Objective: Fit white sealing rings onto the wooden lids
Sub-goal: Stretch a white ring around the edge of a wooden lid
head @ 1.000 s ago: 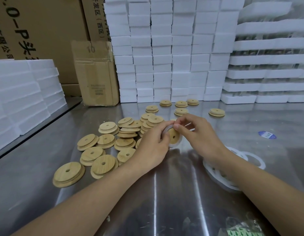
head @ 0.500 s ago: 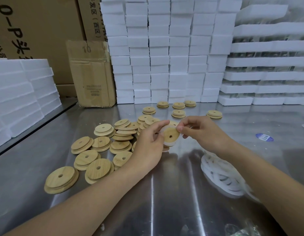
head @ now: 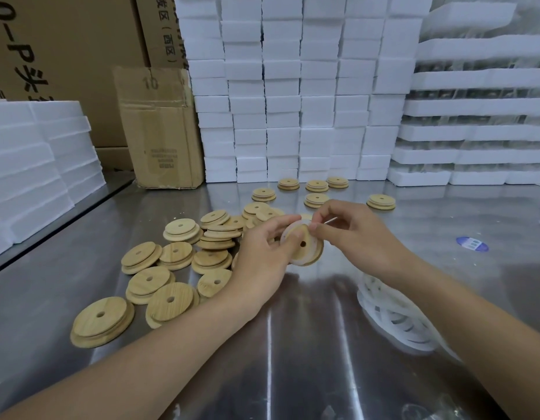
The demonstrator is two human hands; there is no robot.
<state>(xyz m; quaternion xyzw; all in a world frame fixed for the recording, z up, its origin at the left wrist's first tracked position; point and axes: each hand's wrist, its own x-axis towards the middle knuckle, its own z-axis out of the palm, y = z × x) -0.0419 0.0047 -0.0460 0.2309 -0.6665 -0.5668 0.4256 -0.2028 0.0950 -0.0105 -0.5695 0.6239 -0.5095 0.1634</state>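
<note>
L hand (head: 264, 256); R hand (head: 358, 237) pinching

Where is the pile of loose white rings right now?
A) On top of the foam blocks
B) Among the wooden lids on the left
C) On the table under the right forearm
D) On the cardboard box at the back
C: the white rings lie heaped on the metal table just beneath the right forearm, apart from the bare wooden lids spread out to the left.
</note>
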